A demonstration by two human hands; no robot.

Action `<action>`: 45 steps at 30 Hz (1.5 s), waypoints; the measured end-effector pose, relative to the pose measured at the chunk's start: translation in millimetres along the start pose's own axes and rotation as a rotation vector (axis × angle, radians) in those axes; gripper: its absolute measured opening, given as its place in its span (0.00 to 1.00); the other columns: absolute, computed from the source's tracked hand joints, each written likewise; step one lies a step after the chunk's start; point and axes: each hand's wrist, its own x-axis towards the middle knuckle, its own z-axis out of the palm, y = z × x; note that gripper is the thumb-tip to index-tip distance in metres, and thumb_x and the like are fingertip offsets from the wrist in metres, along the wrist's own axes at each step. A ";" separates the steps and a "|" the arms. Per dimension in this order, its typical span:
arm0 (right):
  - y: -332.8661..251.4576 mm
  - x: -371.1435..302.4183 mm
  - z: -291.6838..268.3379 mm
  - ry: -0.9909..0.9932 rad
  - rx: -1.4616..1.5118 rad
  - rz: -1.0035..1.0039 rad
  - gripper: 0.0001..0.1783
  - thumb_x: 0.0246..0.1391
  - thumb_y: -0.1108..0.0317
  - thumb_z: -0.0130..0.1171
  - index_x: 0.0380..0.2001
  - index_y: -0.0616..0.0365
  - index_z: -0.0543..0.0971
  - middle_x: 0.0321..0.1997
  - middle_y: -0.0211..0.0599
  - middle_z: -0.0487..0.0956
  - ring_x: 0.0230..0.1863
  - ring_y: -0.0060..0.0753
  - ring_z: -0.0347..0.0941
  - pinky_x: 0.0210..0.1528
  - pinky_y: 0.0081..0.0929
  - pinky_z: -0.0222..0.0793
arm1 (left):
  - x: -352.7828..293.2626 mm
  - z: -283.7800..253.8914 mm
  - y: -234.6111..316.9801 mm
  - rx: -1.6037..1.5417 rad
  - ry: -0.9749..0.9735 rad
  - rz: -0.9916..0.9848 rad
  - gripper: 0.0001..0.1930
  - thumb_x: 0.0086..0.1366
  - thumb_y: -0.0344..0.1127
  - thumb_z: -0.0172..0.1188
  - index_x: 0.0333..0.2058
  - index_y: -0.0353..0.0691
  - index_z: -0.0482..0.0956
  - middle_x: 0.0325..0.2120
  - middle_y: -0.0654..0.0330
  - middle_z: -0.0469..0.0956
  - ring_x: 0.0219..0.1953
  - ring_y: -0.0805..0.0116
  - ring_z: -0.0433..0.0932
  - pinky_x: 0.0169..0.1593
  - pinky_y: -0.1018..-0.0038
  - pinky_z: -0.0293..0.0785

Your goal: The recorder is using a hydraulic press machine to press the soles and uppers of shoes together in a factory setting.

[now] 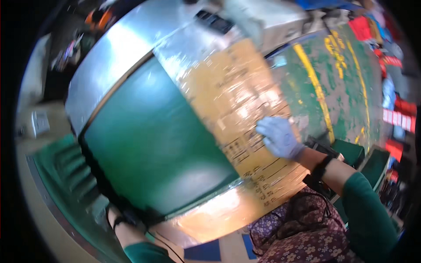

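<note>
My right hand (280, 136), in a pale glove, is over the tape-covered brown cardboard (228, 96) on the worktable. Its fingers point left and are stretched out, with nothing seen in them. To the left of the cardboard is a smooth green work surface (153, 136). Down at the lower left, my left hand (104, 211) is beside a green ribbed object (66, 171), just past the table's dark edge. Blur and the wrist hide its fingers, so I cannot make out whether it grips anything.
A bare metal sheet (107, 57) borders the table's far left side. A dark device (214, 22) lies at the far edge by a pale box-like block (280, 22). Right of the table is a worn green floor (324, 83) with yellow lines. Red items (403, 107) stand at the far right.
</note>
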 end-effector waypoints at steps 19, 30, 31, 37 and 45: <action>24.6 -11.3 -67.4 -0.484 1.478 0.265 0.27 0.65 0.51 0.50 0.59 0.58 0.71 0.58 0.38 0.77 0.60 0.39 0.71 0.62 0.39 0.66 | -455.4 311.0 95.0 0.308 -0.801 0.718 0.46 0.35 0.38 0.82 0.56 0.32 0.72 0.49 0.54 0.75 0.53 0.62 0.73 0.59 0.68 0.68; 138.1 -103.0 -345.2 -0.969 2.382 0.659 0.34 0.55 0.49 0.66 0.58 0.57 0.73 0.51 0.45 0.80 0.46 0.39 0.80 0.51 0.38 0.77 | -718.3 482.9 150.9 0.440 -0.619 1.078 0.52 0.49 0.47 0.76 0.68 0.37 0.56 0.66 0.49 0.59 0.67 0.54 0.61 0.69 0.63 0.55; 149.5 -104.2 -354.0 -0.899 2.380 0.701 0.32 0.56 0.49 0.65 0.59 0.55 0.72 0.51 0.42 0.80 0.47 0.37 0.79 0.52 0.36 0.76 | -735.6 488.3 141.3 0.178 -0.685 0.769 0.53 0.52 0.46 0.74 0.70 0.36 0.50 0.67 0.50 0.57 0.68 0.57 0.58 0.70 0.63 0.52; 164.7 -79.4 -433.3 -0.256 1.865 0.186 0.42 0.58 0.49 0.64 0.68 0.56 0.59 0.62 0.36 0.69 0.62 0.28 0.66 0.65 0.30 0.62 | -853.5 572.2 158.1 -0.288 -0.946 0.355 0.42 0.63 0.43 0.64 0.69 0.37 0.52 0.63 0.57 0.63 0.63 0.64 0.65 0.64 0.67 0.63; 222.5 9.0 -472.3 0.261 0.901 -0.028 0.51 0.55 0.51 0.61 0.70 0.69 0.48 0.74 0.59 0.50 0.76 0.53 0.45 0.74 0.36 0.44 | -722.6 661.6 250.2 0.076 -0.660 1.321 0.24 0.57 0.27 0.60 0.54 0.31 0.70 0.43 0.60 0.78 0.47 0.69 0.76 0.55 0.71 0.71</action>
